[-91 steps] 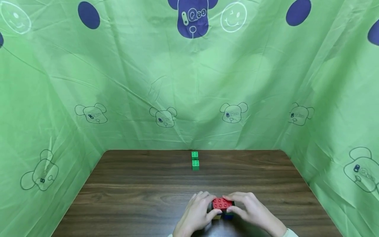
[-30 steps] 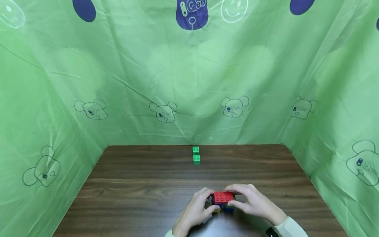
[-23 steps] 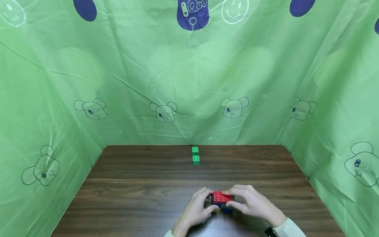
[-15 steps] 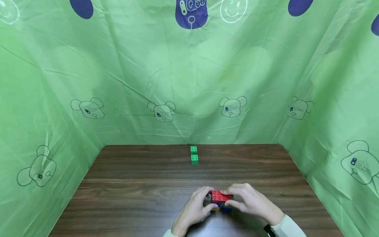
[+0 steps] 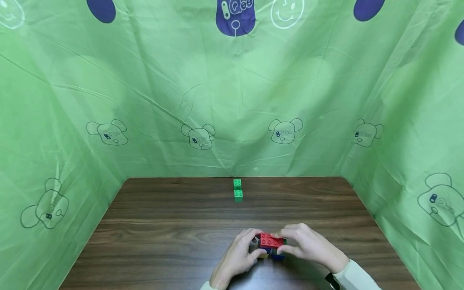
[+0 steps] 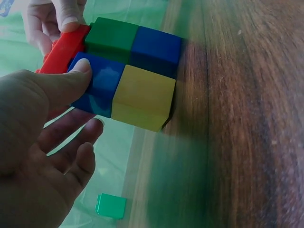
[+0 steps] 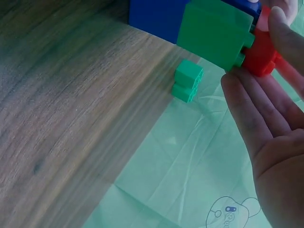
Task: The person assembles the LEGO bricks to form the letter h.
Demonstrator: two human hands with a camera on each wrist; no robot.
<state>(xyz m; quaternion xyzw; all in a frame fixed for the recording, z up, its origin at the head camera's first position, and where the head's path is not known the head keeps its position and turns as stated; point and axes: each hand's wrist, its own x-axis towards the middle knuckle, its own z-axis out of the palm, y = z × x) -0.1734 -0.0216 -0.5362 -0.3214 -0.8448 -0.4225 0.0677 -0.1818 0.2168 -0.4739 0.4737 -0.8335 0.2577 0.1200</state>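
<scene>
A: What differs from the earlier frames?

B: Little. The left hand (image 5: 239, 255) and right hand (image 5: 308, 247) still flank the block stack (image 5: 271, 245) at the near middle of the table (image 5: 163, 233). The right sleeve (image 5: 353, 278) now shows more than three seconds ago. The two green bricks (image 5: 237, 190) have stayed at the far edge, one touching the other.

A: How do the fingers lie?

B: Left thumb (image 6: 61, 85) presses the near blue brick (image 6: 97, 90); the other left fingers (image 6: 71, 142) hang loosely bent below it, touching nothing visible. Right fingertips (image 7: 280, 28) pinch the red brick (image 7: 261, 50) on top, the remaining fingers nearly straight.

A: What do the wrist views add?

B: The head view shows mainly the red top. The left wrist view reveals a yellow brick (image 6: 142, 97), two blue bricks and a green one (image 6: 111, 38) beneath it. The right wrist view shows the green brick's side (image 7: 216, 31) and the green curtain (image 7: 190, 156) beyond the table edge.
</scene>
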